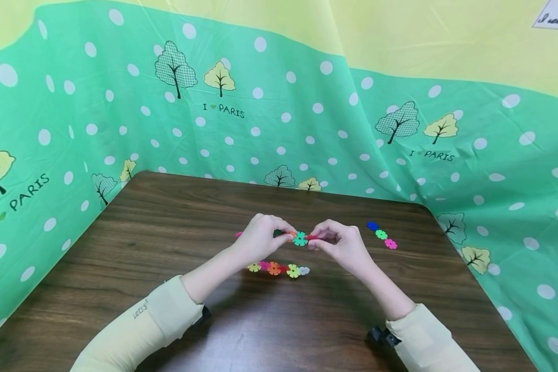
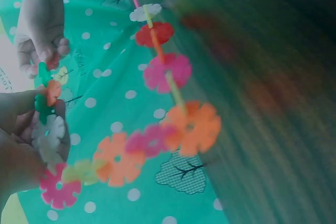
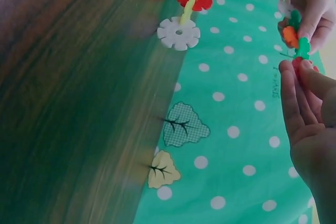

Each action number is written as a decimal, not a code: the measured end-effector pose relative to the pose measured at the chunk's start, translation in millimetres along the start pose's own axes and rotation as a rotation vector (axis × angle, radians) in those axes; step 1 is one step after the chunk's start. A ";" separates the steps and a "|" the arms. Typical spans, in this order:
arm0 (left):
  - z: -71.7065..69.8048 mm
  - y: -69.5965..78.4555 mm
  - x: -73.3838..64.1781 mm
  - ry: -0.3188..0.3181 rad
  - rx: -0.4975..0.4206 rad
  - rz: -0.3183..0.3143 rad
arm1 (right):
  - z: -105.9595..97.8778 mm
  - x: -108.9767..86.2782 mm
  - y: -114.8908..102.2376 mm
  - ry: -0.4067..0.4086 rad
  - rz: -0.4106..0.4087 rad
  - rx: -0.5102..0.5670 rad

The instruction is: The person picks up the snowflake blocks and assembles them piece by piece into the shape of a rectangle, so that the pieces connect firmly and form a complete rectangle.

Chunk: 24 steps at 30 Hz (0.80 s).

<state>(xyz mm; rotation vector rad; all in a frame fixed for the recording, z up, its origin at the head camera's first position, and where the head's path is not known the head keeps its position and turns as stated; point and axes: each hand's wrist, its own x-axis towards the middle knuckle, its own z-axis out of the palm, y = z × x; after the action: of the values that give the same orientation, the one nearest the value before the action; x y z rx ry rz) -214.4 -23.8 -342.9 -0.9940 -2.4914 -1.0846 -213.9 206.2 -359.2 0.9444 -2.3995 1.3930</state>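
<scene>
My left hand point(image 1: 260, 235) pinches a chain of flower-shaped plastic discs near one end, at an orange disc point(image 3: 290, 36). A green flower disc point(image 1: 299, 238) stands out between the two hands, joined to that orange one. My right hand point(image 1: 341, 243) pinches a red flower disc point(image 1: 312, 237) against the green disc's edge; fingers partly hide it, so I cannot tell how far they interlock. From the left hand the chain curves round through a white disc point(image 2: 48, 132) and a pink disc point(image 2: 60, 186), then runs in front of the hands to a white end disc point(image 3: 178, 33).
To the right of the hands, a blue disc point(image 1: 373, 226), a light green disc point(image 1: 381, 234) and a pink disc point(image 1: 390, 244) lie in a slanting row on the brown wooden table point(image 1: 279, 325). Green dotted cloth point(image 1: 269, 134) hangs behind the table's far edge.
</scene>
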 end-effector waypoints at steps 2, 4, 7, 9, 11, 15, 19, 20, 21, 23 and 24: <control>-0.8 0.9 1.8 -0.024 -0.018 -0.035 | -1.4 1.8 -5.5 -0.002 -0.005 -0.008; -2.4 1.5 3.7 -0.043 -0.036 -0.059 | -3.6 3.9 -15.3 0.003 -0.005 -0.065; -5.5 0.6 6.3 -0.059 -0.038 -0.084 | -9.6 6.0 -17.9 -0.009 0.006 -0.143; -8.4 -0.6 7.3 -0.062 -0.048 -0.093 | -15.9 5.7 -9.8 -0.022 0.018 -0.190; -11.0 -2.5 7.7 -0.061 -0.060 -0.104 | -23.5 4.3 4.8 -0.034 0.030 -0.210; -16.3 -7.3 6.7 -0.050 -0.082 -0.112 | -39.7 0.9 22.4 -0.021 0.018 -0.272; -21.4 -14.2 5.1 -0.045 -0.091 -0.125 | -54.9 -2.6 37.1 -0.011 0.000 -0.355; -22.7 -16.0 4.6 -0.046 -0.095 -0.137 | -58.3 -3.6 40.2 -0.014 0.001 -0.388; -24.0 -17.8 4.0 -0.046 -0.097 -0.150 | -61.8 -4.5 43.3 -0.019 0.005 -0.420; -25.8 -22.1 3.0 -0.045 -0.105 -0.176 | -68.7 -6.4 49.4 -0.031 0.021 -0.482; -26.5 -24.2 2.4 -0.043 -0.106 -0.186 | -72.3 -7.4 52.5 -0.039 0.034 -0.505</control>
<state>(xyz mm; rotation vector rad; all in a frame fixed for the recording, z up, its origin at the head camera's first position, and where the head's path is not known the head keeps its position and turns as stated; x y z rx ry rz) -233.6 -53.6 -336.8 -0.8338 -2.6279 -1.2752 -250.3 288.1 -361.2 0.7992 -2.6128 0.7142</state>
